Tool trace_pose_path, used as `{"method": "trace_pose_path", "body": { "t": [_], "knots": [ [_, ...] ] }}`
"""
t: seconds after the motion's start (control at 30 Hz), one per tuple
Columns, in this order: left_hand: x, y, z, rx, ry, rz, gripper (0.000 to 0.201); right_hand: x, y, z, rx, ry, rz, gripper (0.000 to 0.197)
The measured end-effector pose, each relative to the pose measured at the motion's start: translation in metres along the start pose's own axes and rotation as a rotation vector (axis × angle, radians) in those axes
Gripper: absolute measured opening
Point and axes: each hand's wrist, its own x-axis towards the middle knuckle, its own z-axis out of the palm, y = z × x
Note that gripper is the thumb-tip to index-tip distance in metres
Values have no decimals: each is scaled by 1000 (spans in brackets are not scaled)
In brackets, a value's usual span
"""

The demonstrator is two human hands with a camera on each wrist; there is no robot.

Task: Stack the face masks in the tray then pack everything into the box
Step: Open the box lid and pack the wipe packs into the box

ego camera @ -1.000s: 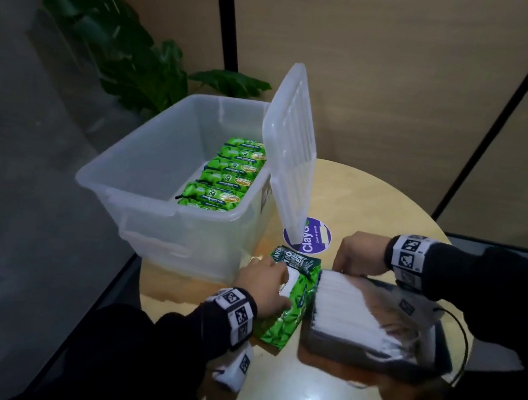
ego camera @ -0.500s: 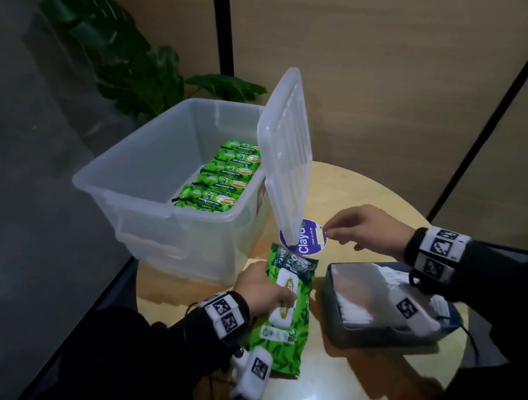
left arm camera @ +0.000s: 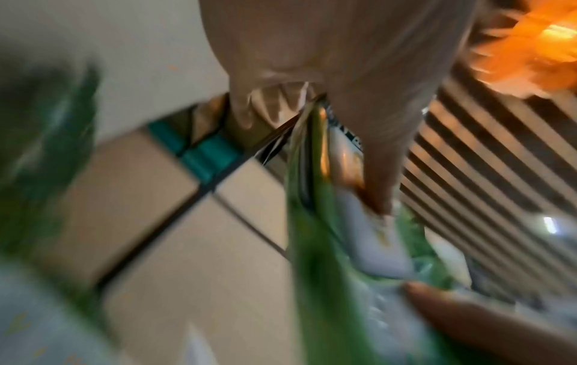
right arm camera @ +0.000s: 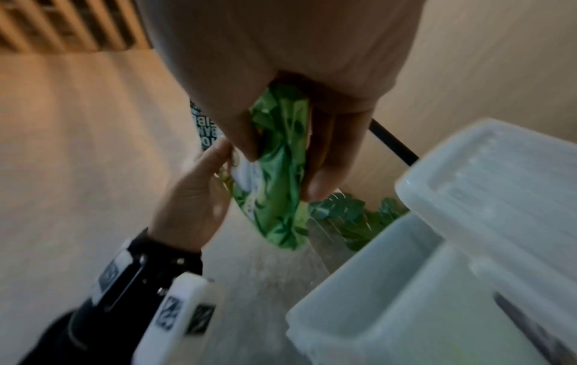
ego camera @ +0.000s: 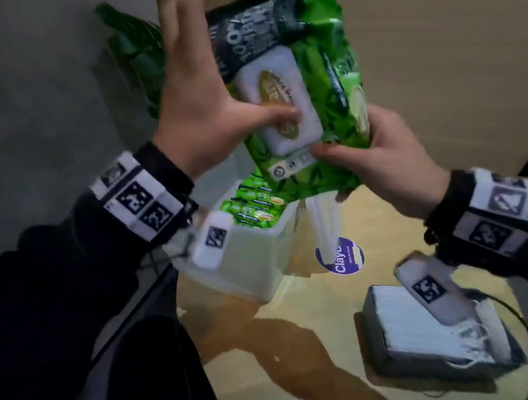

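A green wipes pack (ego camera: 305, 72) with a white flip lid is held up in the air above the clear plastic box (ego camera: 248, 264). My right hand (ego camera: 390, 162) grips its lower right edge, thumb in front and fingers behind. My left hand (ego camera: 196, 91) has straight fingers behind the pack's left side, and its thumb lies on the white lid. The right wrist view shows the pack (right arm camera: 274, 197) pinched in my right hand (right arm camera: 296, 86). White face masks (ego camera: 408, 317) lie stacked in a grey tray (ego camera: 418, 365) on the table at lower right.
The box holds a row of green packs (ego camera: 252, 205); its lid (ego camera: 322, 227) stands open on the right side. A round wooden table (ego camera: 305, 338) carries a purple sticker (ego camera: 345, 259). A leafy plant (ego camera: 135, 44) stands behind the box, by the wall.
The wipes pack has been lifted off the table to high above the box. My right hand left the sticker area and took the pack's edge. My left hand's fingers have straightened.
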Motion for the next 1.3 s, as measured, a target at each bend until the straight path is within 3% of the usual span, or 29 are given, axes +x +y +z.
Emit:
{"method": "trace_pose_path", "body": {
  "t": [0.07,0.1,0.17,0.23,0.27,0.33,0.47,0.57,0.77,0.93,1.0,1.03,1.1,1.17,1.23,1.3],
  "knots": [
    [23,-3,-24,431,-19,353,111,22,-13,5,-233,7,-43,24],
    [35,-3,-32,551,-108,461,107,31,-16,9,-332,-3,-41,21],
    [61,-6,-37,660,-462,555,102,46,-17,22,-484,-25,-36,18],
    [80,-14,-34,705,-808,511,71,56,-12,40,-541,-28,-27,23],
    [86,-25,-30,733,-924,479,53,59,-7,48,-491,-39,13,27],
    [93,-51,-20,804,-1084,442,39,62,9,61,-399,-100,140,36],
    [80,-113,17,786,-1302,356,42,51,40,74,-523,-343,361,65],
    [50,-144,57,675,-1506,314,44,35,59,78,-759,-461,283,60],
    [-24,-156,138,498,-1782,420,51,29,75,75,-652,-340,211,38],
    [-49,-154,175,566,-1952,646,41,26,92,74,-582,-343,174,25],
    [-61,-166,181,608,-2003,579,63,27,97,74,-548,-359,172,24],
    [-65,-172,184,607,-2056,528,63,28,98,74,-535,-365,165,25],
    [-79,-196,190,638,-2132,433,37,30,100,73,-525,-378,161,26],
    [-78,-194,180,687,-2167,321,40,31,99,72,-527,-419,150,24],
    [-59,-192,169,532,-2145,-29,43,31,97,74,-549,-475,127,23],
    [-24,-200,159,330,-1930,-436,38,33,97,78,-568,-514,117,25]
  ]
}}
